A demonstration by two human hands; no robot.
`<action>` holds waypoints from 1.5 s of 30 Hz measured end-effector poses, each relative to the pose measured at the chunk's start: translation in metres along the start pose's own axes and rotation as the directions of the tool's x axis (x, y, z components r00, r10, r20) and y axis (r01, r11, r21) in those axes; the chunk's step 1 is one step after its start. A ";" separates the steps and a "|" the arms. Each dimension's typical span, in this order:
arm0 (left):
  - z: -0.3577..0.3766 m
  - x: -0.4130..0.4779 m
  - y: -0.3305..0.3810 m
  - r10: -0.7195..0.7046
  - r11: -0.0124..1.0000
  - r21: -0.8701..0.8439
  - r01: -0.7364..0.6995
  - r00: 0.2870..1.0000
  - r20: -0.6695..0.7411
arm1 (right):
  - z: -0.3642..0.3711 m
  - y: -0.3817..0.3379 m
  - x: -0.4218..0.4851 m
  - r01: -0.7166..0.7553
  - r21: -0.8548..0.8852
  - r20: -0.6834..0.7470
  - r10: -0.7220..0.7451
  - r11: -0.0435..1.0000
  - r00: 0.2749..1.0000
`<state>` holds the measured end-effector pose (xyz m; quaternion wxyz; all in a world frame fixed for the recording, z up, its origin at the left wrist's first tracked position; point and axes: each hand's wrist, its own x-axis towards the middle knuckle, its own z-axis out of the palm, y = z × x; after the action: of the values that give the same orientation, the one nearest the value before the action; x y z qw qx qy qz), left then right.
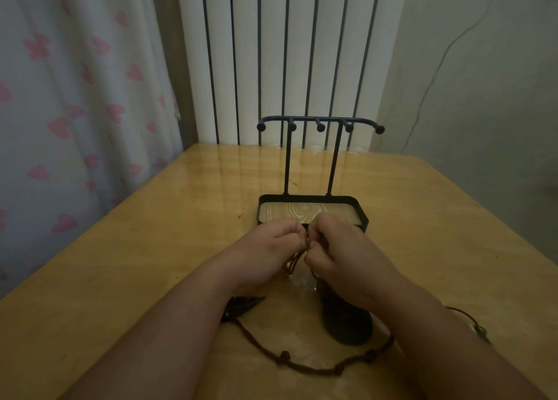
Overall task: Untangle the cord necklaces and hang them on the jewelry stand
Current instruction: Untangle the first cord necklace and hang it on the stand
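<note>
A black jewelry stand (320, 125) with several knobbed hooks and a wood-lined tray base (262, 209) stands at the table's middle. Just in front of the tray, my left hand (271, 248) and my right hand (341, 254) meet, both pinching a tangle of brown cords (302, 254) held above the table. More cord with knots (317, 368) loops on the table under my forearms. A dark pendant (347, 324) lies under my right wrist, and dark pointed pendants (244, 306) lie under my left forearm. None of the hooks carries a necklace.
The wooden table (151, 248) reaches a white radiator (287, 58) at the back and a heart-print curtain (75, 97) on the left. Another cord end with a small clasp (477, 328) lies right of my right forearm. A tiny bead (239, 216) sits left of the tray.
</note>
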<state>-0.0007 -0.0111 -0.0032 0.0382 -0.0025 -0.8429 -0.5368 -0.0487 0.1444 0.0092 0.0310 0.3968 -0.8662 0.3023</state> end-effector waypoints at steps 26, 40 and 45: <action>0.003 0.002 0.002 0.070 0.971 0.232 -0.054 0.996 -0.062 | -0.005 0.004 0.006 -0.029 -0.070 0.013 0.030 0.997 0.999; 0.003 0.002 0.000 0.065 0.992 0.113 -0.060 0.997 -0.048 | -0.006 -0.002 0.003 0.003 -0.093 0.035 0.001 0.996 0.999; 0.000 0.000 0.002 0.057 0.997 0.050 -0.055 0.998 -0.032 | -0.004 -0.004 0.001 0.015 -0.072 -0.002 -0.015 0.997 1.000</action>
<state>-0.0011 -0.0098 -0.0014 0.0674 -0.0161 -0.8546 -0.5147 -0.0476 0.1437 0.0143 0.0486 0.4016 -0.8734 0.2711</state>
